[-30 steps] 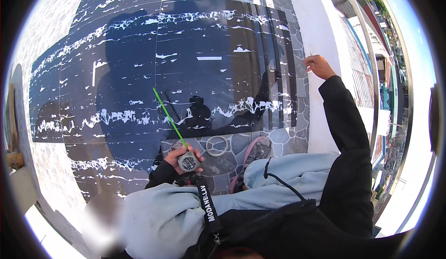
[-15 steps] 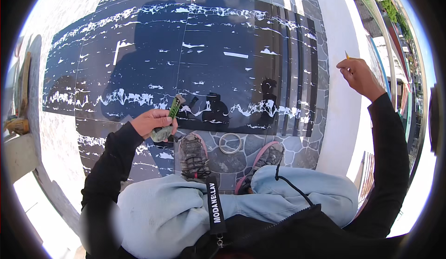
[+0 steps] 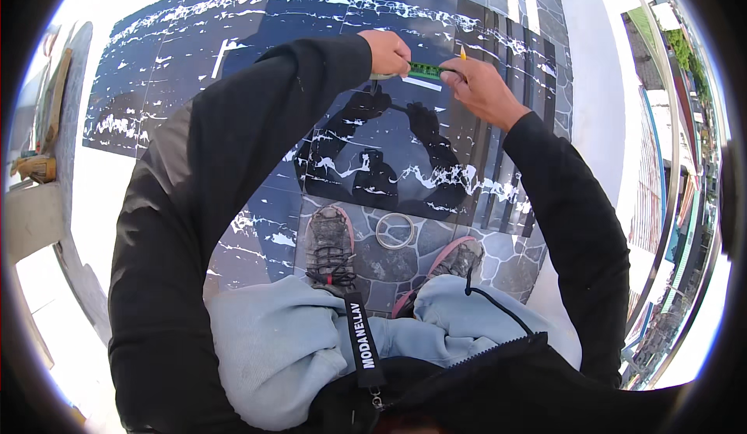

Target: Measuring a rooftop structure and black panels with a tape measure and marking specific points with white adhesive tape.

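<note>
Both my hands are over the glossy dark tile [image 3: 373,134] with white veins, toward its far side. In my left hand [image 3: 387,52] is a tape measure, its case mostly hidden by the fingers. A short length of its green blade [image 3: 426,70] spans the gap to my right hand [image 3: 480,91], whose fingers pinch the blade's end. A yellow pencil [image 3: 463,52] also sticks up from the right hand. Just below the blade lies a narrow white strip [image 3: 422,84] on the tile's surface. Reflections of my arms show in the tile.
Near my shoes [image 3: 330,243] a pale ring [image 3: 396,215] lies on the stone-patterned floor [image 3: 381,267]. A low white wall [image 3: 595,84] runs along the right. At the far left are a brush [image 3: 35,169] and a wooden strip [image 3: 59,103] beside a ledge.
My left hand has moved up and right with the tape measure, my right hand leftward with the pencil. They have come together, and the right hand now grips the blade's end.
</note>
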Action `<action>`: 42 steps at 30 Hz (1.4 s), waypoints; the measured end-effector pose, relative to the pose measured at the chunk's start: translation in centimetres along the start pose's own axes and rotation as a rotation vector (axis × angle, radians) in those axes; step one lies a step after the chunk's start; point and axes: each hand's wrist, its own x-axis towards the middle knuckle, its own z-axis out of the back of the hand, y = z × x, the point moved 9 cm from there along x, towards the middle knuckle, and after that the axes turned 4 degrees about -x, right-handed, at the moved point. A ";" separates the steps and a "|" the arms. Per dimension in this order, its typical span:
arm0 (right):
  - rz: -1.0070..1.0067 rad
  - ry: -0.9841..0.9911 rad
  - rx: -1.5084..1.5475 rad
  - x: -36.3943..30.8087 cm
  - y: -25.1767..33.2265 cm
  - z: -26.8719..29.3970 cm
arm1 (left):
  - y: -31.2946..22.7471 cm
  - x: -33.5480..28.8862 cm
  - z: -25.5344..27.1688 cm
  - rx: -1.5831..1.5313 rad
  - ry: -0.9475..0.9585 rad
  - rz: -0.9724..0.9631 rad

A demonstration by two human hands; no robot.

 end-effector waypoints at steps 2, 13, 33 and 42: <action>-0.029 0.050 0.103 -0.3 -1.4 -1.7 | 0.7 -0.1 -2.4 0.001 0.044 0.052; -0.445 0.027 0.527 -3.9 -14.1 -2.4 | 13.2 -3.7 2.5 0.053 0.136 0.288; -0.619 -0.127 0.484 -4.6 -23.8 -5.1 | 27.6 -5.9 7.2 0.029 -0.236 0.349; -0.607 -0.144 0.432 -4.4 -23.8 -4.4 | 27.9 -5.3 7.5 0.014 -0.245 0.296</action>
